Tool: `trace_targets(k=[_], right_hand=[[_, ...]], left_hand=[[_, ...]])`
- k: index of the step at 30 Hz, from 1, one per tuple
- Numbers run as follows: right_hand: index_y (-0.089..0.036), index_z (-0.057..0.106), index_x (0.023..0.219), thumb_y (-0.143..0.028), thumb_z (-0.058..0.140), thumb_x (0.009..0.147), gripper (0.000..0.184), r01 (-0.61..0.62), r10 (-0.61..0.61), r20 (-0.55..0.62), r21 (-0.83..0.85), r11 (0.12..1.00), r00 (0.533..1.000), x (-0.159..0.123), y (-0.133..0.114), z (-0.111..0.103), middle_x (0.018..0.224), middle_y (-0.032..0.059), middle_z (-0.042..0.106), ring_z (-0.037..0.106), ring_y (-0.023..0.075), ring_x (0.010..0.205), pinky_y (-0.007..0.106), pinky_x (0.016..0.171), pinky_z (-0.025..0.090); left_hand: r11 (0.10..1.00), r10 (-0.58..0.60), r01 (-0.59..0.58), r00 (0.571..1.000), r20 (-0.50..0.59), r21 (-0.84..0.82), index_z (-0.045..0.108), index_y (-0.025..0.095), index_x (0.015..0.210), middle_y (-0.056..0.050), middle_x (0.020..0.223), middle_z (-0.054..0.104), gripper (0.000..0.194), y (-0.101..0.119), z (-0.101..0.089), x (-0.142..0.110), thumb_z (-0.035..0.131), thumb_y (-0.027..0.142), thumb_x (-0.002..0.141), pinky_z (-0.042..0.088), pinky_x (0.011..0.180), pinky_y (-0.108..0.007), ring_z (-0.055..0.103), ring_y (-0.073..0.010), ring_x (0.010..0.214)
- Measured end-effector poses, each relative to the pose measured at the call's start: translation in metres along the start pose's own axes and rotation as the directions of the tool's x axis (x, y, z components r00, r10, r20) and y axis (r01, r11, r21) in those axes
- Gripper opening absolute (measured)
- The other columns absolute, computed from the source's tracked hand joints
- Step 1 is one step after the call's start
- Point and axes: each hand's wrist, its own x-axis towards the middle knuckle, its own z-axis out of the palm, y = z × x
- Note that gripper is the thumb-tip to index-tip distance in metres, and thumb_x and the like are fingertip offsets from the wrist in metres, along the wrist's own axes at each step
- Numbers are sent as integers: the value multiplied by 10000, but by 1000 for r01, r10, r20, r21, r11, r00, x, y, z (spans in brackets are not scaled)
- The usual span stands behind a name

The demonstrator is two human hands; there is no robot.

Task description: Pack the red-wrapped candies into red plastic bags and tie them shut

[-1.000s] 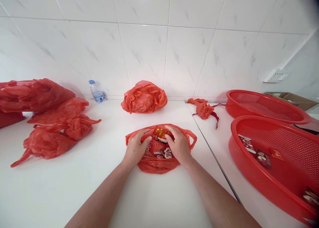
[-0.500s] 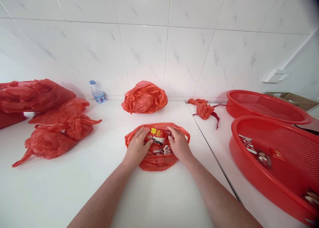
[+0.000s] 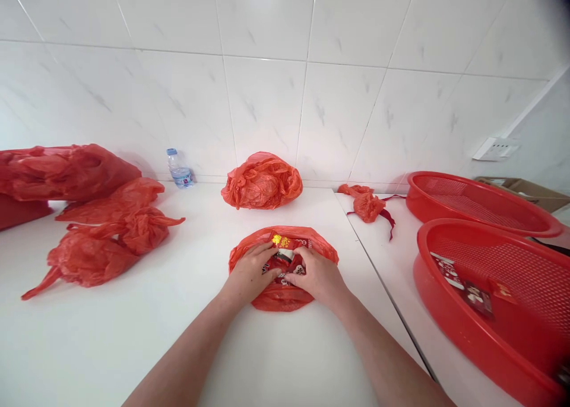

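Note:
A red plastic bag (image 3: 285,300) lies on the white table with its mouth spread wide. Inside are several small snack packets (image 3: 287,241), mostly red and dark, one with yellow lettering. My left hand (image 3: 253,270) rests over the left side of these packets, fingers stretched out and thumb apart, pointing inward. From the right, my right hand (image 3: 318,273) reaches in the same way, its fingers and thumb touching the packets. The two thumbs nearly meet near the front of the bag's opening. Packets under the palms are hidden.
A crumpled red bag (image 3: 262,181) stands by the tiled wall, near a water bottle (image 3: 180,172). Tied red bags (image 3: 98,253) lie at left. At right are a red basket (image 3: 463,336) holding several packets, another red basket (image 3: 412,196) and a small red bundle (image 3: 367,205).
My hands have moved closer together over the packets, thumbs drawing toward each other. The packet with yellow lettering is now less covered at its top. The camera view has tilted up slightly.

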Motion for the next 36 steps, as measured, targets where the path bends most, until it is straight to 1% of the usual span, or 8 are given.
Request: trace_targets(k=[6, 10, 14, 18, 21, 27, 32, 36], right_hand=[[-278, 529, 1040, -231, 637, 663, 396, 12, -13, -55, -11, 1000, 998, 2, -1, 4, 890, -23, 653, 622, 167, 713, 295, 617, 443], [-268, 527, 978, -209, 543, 744, 243, -50, 71, -146, 143, 988, 987, 4, 4, 3, 807, -33, 634, 627, 154, 724, 297, 660, 468], [-254, 542, 924, -243, 480, 821, 120, -1, 76, -249, 288, 958, 965, 6, 9, 0, 845, -6, 646, 623, 173, 801, 321, 722, 482], [-253, 565, 909, -256, 486, 836, 108, 40, 67, -297, 340, 940, 952, 6, 11, -1, 911, 16, 665, 623, 193, 852, 341, 753, 489], [-255, 575, 906, -264, 471, 852, 117, 50, 66, -318, 343, 938, 946, 6, 11, -2, 902, 21, 670, 623, 201, 840, 350, 751, 494], [-249, 596, 915, -255, 425, 873, 176, 59, 56, -369, 294, 954, 928, 5, 9, -5, 921, 30, 674, 618, 207, 848, 346, 752, 485], [-257, 593, 924, -232, 444, 858, 165, 32, 35, -310, 209, 977, 950, 6, 10, -5, 910, 4, 671, 612, 191, 828, 333, 725, 483], [-230, 609, 951, -191, 488, 825, 179, 91, -40, -367, 123, 988, 930, 8, 11, -6, 993, 34, 653, 587, 204, 938, 359, 818, 471]], left_hand=[[1000, 9, -9, 1000, -1, 5, 607, 285, 1164, -38, 1385, 477, 375, -2, 1, 0, 587, 373, 800, 369, 1057, -434, 398, -248, 1298], [999, 15, -20, 995, -98, -47, 607, 264, 1136, -38, 1319, 527, 342, 0, 2, -1, 581, 292, 796, 409, 1024, -408, 463, -235, 1236], [991, 73, -87, 988, -137, -99, 613, 261, 1095, -32, 1155, 620, 290, 6, -3, -1, 543, 238, 815, 453, 957, -394, 547, -217, 1112], [981, 142, -148, 988, -59, -125, 650, 269, 958, -16, 959, 667, 190, 17, -9, -3, 546, 214, 808, 485, 859, -372, 597, -205, 937], [980, 185, -180, 981, 54, -83, 663, 270, 922, -23, 931, 664, 169, 24, -8, -4, 614, 253, 761, 495, 801, -374, 590, -219, 877], [977, 201, -208, 974, 102, 57, 685, 273, 923, -46, 992, 628, 348, 25, -1, -8, 750, 281, 582, 419, 942, -457, 538, -285, 996], [991, 133, -130, 984, 118, -34, 618, 238, 760, -21, 826, 619, 165, 30, -3, -8, 701, 242, 617, 472, 822, -408, 569, -242, 856], [985, 17, -5, 997, 69, -170, 586, 248, 841, -3, 824, 640, 146, 32, -7, -7, 630, 248, 702, 499, 702, -355, 602, -213, 780]])
